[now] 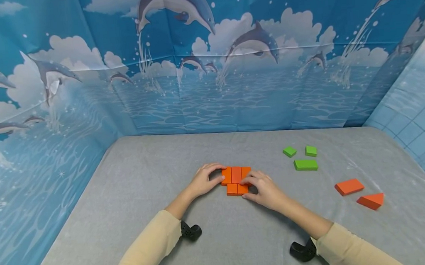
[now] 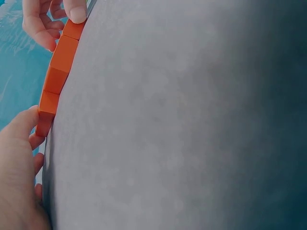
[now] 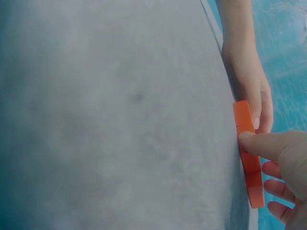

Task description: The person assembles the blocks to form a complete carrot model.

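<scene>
Several orange blocks [image 1: 236, 175] lie flat against one another on the grey table, a back row with two smaller blocks in front. My left hand [image 1: 205, 179] holds the left end block [image 1: 226, 175] between thumb and fingers. At the front right, my right hand [image 1: 265, 190] pinches a small orange block [image 1: 242, 188], thumb on its near side and index finger over its top. The left wrist view shows the row edge-on, with the left thumb against its near end. Part of the right end is hidden behind the right fingers.
Right of the group lie three green blocks [image 1: 306, 165]. Nearer the right side are a loose orange rectangular block [image 1: 349, 187] and an orange triangular block [image 1: 371, 201]. A dolphin-print curtain [image 1: 209, 95] borders the grey table [image 1: 155, 162].
</scene>
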